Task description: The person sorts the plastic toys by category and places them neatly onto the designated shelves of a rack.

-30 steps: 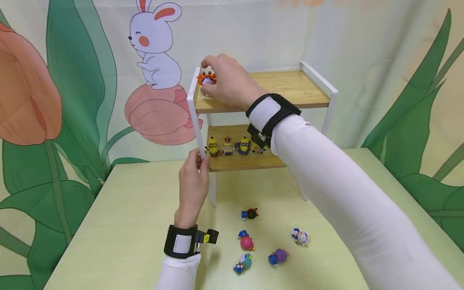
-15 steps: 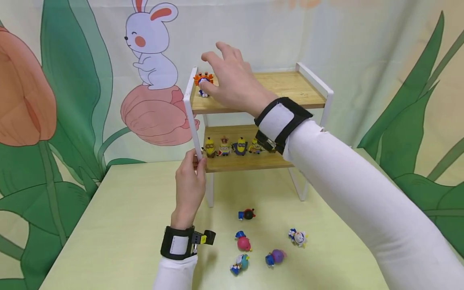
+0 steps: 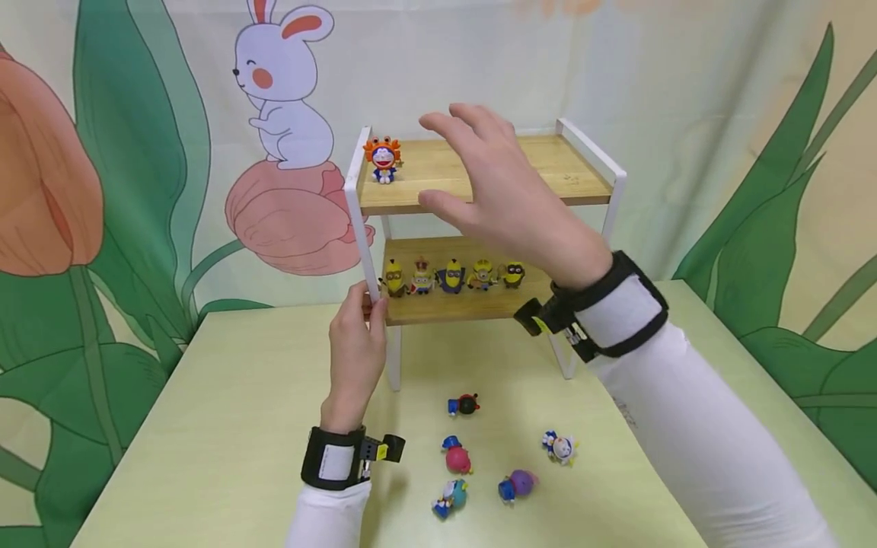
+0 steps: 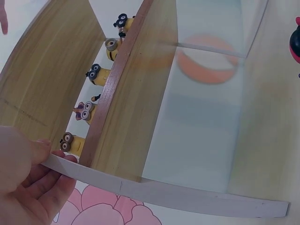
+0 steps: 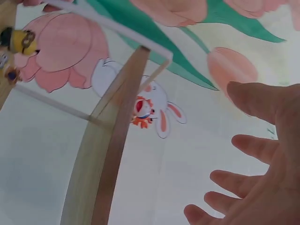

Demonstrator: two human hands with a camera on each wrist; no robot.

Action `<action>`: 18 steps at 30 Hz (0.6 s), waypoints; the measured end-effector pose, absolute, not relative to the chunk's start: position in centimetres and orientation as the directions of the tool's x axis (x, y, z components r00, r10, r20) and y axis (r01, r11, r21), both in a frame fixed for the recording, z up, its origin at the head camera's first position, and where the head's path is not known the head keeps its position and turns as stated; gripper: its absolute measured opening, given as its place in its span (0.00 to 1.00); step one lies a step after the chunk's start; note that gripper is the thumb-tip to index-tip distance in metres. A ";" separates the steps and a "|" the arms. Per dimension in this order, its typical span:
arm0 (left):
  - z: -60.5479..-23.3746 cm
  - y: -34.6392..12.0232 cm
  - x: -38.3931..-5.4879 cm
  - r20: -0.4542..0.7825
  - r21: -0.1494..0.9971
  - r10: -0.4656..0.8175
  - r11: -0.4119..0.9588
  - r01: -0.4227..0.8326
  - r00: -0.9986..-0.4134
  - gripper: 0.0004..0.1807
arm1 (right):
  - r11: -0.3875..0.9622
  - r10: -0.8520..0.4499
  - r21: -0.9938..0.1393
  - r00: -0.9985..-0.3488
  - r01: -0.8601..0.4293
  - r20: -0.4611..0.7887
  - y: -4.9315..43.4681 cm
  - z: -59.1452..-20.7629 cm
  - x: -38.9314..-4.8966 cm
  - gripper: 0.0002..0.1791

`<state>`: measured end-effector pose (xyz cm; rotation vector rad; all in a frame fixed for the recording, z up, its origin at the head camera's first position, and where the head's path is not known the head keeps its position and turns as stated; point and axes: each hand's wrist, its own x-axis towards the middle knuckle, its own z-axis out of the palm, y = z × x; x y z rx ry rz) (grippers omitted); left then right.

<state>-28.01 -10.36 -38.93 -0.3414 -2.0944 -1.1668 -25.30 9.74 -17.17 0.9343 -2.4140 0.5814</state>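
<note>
My left hand grips the white left post of a small two-tier shelf at the level of its lower board. In the left wrist view its thumb and fingers lie on either side of that white frame. A figurine in an orange crab hat stands upright at the left end of the top board. My right hand is in the air in front of the top board, to the right of that figurine and apart from it. Its fingers are spread and hold nothing, as the right wrist view also shows.
Several yellow minion figurines stand in a row on the lower board. On the table before the shelf lie several others, among them a black-and-red one, a pink one, a teal one, a purple one and a white one.
My right hand has let go of the crab-hat figurine and moved right, away from it, with its fingers spreading. The figurine stays on the top board. My left hand keeps its grip.
</note>
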 end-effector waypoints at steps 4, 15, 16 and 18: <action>-39.1 -10.3 -28.0 0.692 0.634 -0.107 0.561 0.531 -0.714 0.12 | 0.643 -0.480 -0.254 -0.638 -0.723 0.602 11.0 -18.3 -24.1 0.36; -39.2 -10.3 -28.1 0.698 0.629 -0.100 0.559 0.540 -0.709 0.11 | 0.566 -0.483 -0.278 -0.585 -0.776 0.651 13.5 -22.2 -22.2 0.30; -39.2 -10.3 -28.1 0.700 0.627 -0.101 0.560 0.542 -0.707 0.11 | 0.562 -0.485 -0.275 -0.580 -0.780 0.654 13.7 -22.6 -22.1 0.30; -39.1 -10.3 -28.2 0.703 0.625 -0.101 0.560 0.544 -0.704 0.10 | 0.562 -0.489 -0.269 -0.576 -0.782 0.655 14.2 -23.2 -21.9 0.29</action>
